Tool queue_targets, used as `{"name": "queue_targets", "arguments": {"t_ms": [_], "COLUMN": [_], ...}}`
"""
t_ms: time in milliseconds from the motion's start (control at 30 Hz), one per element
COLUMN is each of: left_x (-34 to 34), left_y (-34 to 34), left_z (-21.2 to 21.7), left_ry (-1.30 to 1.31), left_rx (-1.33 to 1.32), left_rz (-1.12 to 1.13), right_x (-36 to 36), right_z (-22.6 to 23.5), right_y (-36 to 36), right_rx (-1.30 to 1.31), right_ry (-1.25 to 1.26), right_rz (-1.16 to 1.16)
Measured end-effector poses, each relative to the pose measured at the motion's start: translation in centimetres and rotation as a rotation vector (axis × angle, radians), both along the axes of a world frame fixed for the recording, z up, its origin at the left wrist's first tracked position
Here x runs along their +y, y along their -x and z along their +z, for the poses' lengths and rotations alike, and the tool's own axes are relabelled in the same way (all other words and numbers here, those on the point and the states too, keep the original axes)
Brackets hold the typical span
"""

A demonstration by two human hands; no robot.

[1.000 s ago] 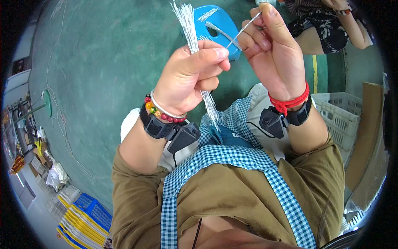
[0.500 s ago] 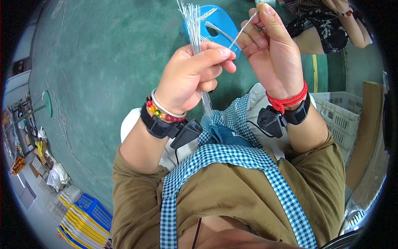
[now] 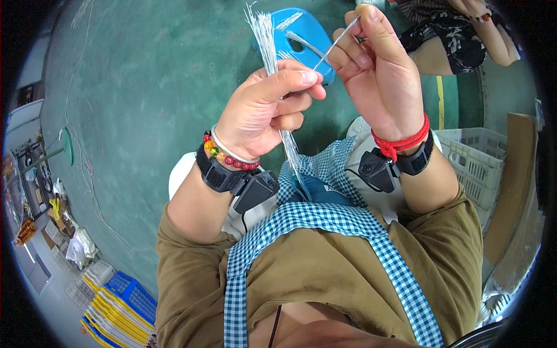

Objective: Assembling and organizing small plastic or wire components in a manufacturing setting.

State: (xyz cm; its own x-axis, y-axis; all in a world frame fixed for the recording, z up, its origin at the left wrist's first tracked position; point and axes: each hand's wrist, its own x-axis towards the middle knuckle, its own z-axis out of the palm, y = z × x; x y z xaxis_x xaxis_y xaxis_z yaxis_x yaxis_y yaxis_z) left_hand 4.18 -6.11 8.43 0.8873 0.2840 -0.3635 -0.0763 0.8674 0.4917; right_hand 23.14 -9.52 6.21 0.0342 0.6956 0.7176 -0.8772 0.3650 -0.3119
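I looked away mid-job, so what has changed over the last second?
Only small shifts: the left hand moved slightly right, then back left, and the bundle of silvery strands in it swayed along. The right hand drifted slightly left, still pinching the single strand stretched between the hands. Nothing was taken up or let go. The blue stool and white crate stayed put.
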Motion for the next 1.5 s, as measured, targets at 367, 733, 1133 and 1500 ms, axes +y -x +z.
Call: {"name": "queue_targets", "arguments": {"t_ms": [367,733,1133,1500], "left_x": [0.4,0.8,0.1,-1.1], "left_y": [0.2,0.4,0.0,-0.8], "left_z": [-0.1,-0.5,-0.1,0.1], "left_ry": [0.153,0.350,0.061,-1.057], "left_rx": [-0.009,-0.134,0.011,0.256], "left_rz": [-0.007,-0.026,0.121,0.535], "right_x": [-4.2,-4.1,0.6,-3.8], "right_z": [6.8,6.4,-0.1,6.4], "right_y": [3.3,3.2,0.4,3.2], "right_rx": [-0.011,-0.057,0.047,0.026], "right_ry": [0.999,0.972,-0.058,1.056], "right_rz": [-0.447,-0.463,0.024,-0.372]}}
